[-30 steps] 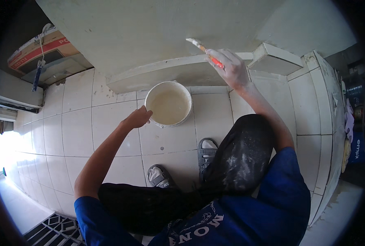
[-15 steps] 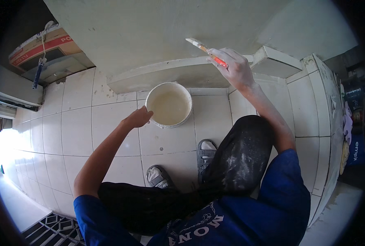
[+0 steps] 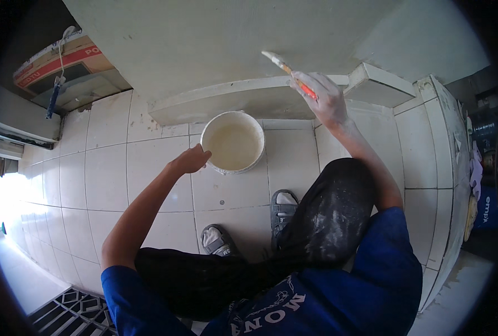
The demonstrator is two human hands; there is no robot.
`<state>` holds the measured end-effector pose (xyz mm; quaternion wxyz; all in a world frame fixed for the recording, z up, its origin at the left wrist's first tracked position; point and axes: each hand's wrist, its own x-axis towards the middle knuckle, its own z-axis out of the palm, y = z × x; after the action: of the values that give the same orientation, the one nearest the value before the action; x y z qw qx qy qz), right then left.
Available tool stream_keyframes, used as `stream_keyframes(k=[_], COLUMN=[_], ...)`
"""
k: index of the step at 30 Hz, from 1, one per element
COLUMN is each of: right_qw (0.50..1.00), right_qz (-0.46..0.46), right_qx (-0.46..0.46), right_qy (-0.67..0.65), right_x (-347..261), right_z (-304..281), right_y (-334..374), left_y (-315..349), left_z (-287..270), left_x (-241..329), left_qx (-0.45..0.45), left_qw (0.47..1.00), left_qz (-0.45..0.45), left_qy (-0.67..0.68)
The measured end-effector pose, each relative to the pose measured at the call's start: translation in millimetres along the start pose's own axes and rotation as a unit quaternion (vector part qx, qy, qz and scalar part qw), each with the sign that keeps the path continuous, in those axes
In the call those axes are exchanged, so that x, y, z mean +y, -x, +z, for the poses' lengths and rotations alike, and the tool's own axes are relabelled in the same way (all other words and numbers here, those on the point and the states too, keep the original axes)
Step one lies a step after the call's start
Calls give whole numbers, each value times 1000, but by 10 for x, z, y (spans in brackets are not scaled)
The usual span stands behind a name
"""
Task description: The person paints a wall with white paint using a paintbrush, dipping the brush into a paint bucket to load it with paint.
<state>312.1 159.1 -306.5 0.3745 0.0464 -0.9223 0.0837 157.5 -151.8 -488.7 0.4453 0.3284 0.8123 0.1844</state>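
My right hand [image 3: 323, 96], dusted white, is closed round the red end of a paintbrush [image 3: 285, 68]. The brush's whitened bristles point up and left, against or close to the grey-green wall [image 3: 204, 45]; whether they touch it I cannot tell. On the tiled floor stands a white bucket [image 3: 262, 147] with pale, cream-coloured liquid [image 3: 233, 147] inside. Its left rim is gripped by my left hand [image 3: 192, 159], fingers closed over the edge.
A low ledge [image 3: 232, 101] runs along the wall's foot behind the bucket. To the right is a tiled step [image 3: 422, 145]. A cardboard box [image 3: 87, 55] and a hanging blue-handled roller [image 3: 53, 98] are at the far left. A dark metal grate [image 3: 73, 313] lies lower left.
My right hand and the paintbrush have shifted slightly right and a little down along the wall. My left hand stays on the bucket's rim.
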Motion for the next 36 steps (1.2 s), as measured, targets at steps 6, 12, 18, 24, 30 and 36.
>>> stream_keyframes(k=[6, 12, 18, 24, 30, 36], right_qw=[995, 992, 996, 983, 991, 989], right_qz=[-31, 46, -16, 84, 32, -20], right_qx=[-92, -115, -77, -164, -106, -142], right_qy=[-24, 20, -29, 24, 78, 26], right_x=[197, 143, 129, 279, 269, 284], right_z=[83, 8, -17, -138, -388, -172], right_y=[169, 4, 115, 116, 119, 83], left_y=[20, 9, 57, -23, -23, -130], left_z=[-25, 9, -20, 29, 15, 65], left_x=[93, 98, 163, 70, -11, -59], left_qx=[-10, 8, 7, 6, -1, -3], left_qw=[998, 999, 999, 999, 999, 1000], left_qz=[43, -17, -35, -15, -24, -4], left_qy=[-46, 31, 39, 48, 22, 2])
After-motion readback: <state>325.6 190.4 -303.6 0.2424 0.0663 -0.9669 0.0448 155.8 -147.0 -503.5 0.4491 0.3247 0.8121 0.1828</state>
